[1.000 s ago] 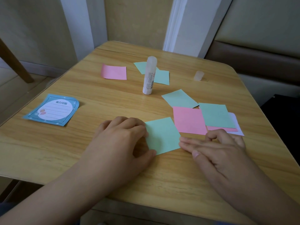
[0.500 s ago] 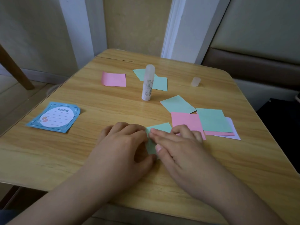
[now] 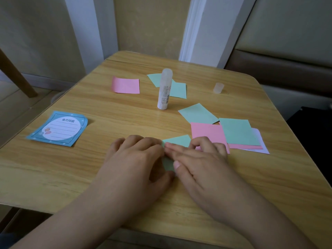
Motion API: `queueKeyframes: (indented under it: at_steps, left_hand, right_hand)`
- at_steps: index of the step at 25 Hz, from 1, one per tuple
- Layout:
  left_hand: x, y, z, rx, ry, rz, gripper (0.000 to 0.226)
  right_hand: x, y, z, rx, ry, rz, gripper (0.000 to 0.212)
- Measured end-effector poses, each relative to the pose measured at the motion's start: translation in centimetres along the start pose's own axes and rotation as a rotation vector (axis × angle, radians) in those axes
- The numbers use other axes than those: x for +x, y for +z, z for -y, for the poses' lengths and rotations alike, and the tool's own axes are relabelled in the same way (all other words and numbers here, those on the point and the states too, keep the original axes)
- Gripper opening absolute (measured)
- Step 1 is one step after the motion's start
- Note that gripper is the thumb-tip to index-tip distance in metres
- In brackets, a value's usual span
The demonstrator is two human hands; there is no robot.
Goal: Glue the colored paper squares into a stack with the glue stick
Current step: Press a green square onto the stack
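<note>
Green paper, a single green square (image 3: 177, 141), is seen in the head view at the near middle of the wooden table (image 3: 53, 177), pressed flat under both hands. The left hand (image 3: 133, 159) rests with fingers curled over its left edge; the right hand (image 3: 199, 159) lies across it, fingers straight. The glue stick (image 3: 164, 91) stands uncapped at twelve o'clock, its cap (image 3: 218, 88) at one o'clock. Loose squares (image 3: 239, 132) lie at two o'clock, a pink square (image 3: 125, 85) at eleven, a blue notepad (image 3: 59, 128) at nine. Most gluing is judged undone.
</note>
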State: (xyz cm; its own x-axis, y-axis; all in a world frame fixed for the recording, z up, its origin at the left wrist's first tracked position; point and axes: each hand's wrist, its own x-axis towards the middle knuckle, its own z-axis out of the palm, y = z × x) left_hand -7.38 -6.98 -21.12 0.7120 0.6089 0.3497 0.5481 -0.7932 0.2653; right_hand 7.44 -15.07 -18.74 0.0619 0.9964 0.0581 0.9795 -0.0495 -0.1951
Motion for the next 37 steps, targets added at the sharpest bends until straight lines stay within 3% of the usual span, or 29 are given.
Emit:
queueKeyframes:
  at_steps: [5, 12, 17, 23, 27, 32, 37]
  left_hand:
    - [-0.2, 0.0, -0.1, 0.029, -0.022, 0.017, 0.04]
    - [-0.2, 0.1, 0.0, 0.022, -0.015, 0.017, 0.038]
    - [-0.2, 0.0, 0.1, 0.026, -0.027, 0.037, 0.042]
    - [-0.3, -0.1, 0.1, 0.016, -0.023, 0.014, 0.042]
    - [-0.3, -0.1, 0.2, 0.027, -0.026, 0.03, 0.042]
    - [-0.2, 0.0, 0.2, 0.022, -0.011, 0.017, 0.043]
    - [-0.1, 0.0, 0.1, 0.0, 0.013, -0.003, 0.042]
  right_hand:
    - [-0.2, -0.4, -2.5, -0.06, 0.123, -0.071, 0.071]
    - [-1.8, 0.3, -0.9, 0.003, -0.045, -0.109, 0.048]
    - [-2.8, -0.2, -3.6, -0.034, 0.12, -0.201, 0.052]
    - [-3.7, 0.1, -2.1, 0.015, -0.094, -0.17, 0.041]
    - [-4.2, -0.7, -4.0, 0.005, 0.022, -0.19, 0.044]
    - [-3.5, -0.8, -2.7, -0.003, 0.022, -0.209, 0.044]
    - [0.0, 0.0, 0.0, 0.022, -0.022, -0.032, 0.066]
